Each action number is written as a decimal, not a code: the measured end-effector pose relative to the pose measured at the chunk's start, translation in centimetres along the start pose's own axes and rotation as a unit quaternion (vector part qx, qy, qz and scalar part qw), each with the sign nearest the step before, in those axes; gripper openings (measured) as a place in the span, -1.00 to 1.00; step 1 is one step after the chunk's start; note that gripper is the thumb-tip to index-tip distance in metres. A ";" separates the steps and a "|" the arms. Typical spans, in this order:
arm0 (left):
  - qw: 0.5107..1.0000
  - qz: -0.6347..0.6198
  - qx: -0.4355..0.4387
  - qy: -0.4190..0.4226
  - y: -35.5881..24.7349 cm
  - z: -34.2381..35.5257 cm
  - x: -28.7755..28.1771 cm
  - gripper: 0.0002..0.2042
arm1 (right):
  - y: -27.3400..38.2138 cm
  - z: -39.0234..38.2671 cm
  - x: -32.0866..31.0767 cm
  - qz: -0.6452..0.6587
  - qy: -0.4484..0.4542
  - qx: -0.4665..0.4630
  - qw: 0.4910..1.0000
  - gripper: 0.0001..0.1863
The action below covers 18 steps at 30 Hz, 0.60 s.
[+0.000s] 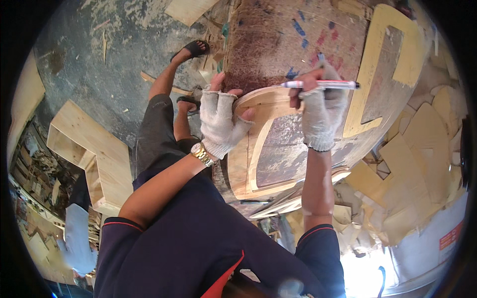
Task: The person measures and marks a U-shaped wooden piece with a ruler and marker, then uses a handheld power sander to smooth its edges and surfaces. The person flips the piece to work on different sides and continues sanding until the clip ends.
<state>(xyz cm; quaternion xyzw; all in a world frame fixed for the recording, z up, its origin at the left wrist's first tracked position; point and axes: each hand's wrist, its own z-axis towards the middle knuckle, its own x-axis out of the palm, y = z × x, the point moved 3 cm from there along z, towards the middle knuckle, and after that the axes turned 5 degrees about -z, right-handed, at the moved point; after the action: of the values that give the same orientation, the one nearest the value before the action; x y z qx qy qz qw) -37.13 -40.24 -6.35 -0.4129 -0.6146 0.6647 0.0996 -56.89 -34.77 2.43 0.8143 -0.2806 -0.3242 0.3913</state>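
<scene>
My left hand [222, 118], in a fingerless knit glove with a watch at the wrist, rests with fingers apart on the corner of a curved plywood frame [239, 166]. The frame lies flat on a worn brown workbench [263, 37], with bench top showing through its opening. Above its far edge, my right hand [324, 107], gloved the same way, is closed on a white marker pen [318, 85] with a dark end. The pen lies crosswise, its tip pointing left. Something small and blue shows by the right fingertips; I cannot make out what it is.
A yellow angular wooden template [370, 74] lies on the bench to the right. Plywood offcuts [417, 154] are heaped beyond it. On the left stands an L-shaped plywood box [82, 144]. Another person [79, 236] is at lower left. Scraps litter the concrete floor [119, 64].
</scene>
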 end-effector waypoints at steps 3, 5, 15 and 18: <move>0.999 -0.026 -0.016 0.012 0.4 -0.1 0.1 -0.62 | -2.4 1.5 1.4 -0.080 0.079 0.037 0.993 -0.77; 1.000 -0.026 -0.003 0.005 0.5 -0.2 -0.1 -0.67 | -3.4 2.2 2.0 -0.116 0.100 0.042 0.987 -0.74; 1.000 -0.015 0.016 0.019 0.6 0.1 -0.2 -0.67 | -3.2 4.1 3.0 -0.230 0.190 0.005 0.954 -0.71; 0.999 -0.013 0.015 0.026 0.7 0.0 -0.3 -0.67 | -3.0 4.1 3.1 -0.262 0.198 -0.026 0.944 -0.74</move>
<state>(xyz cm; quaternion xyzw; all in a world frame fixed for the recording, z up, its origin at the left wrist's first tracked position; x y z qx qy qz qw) -36.67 -40.55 -6.82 -0.4201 -0.6074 0.6615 0.1305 -57.40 -37.26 -2.93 0.8963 0.0346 -0.2545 0.3616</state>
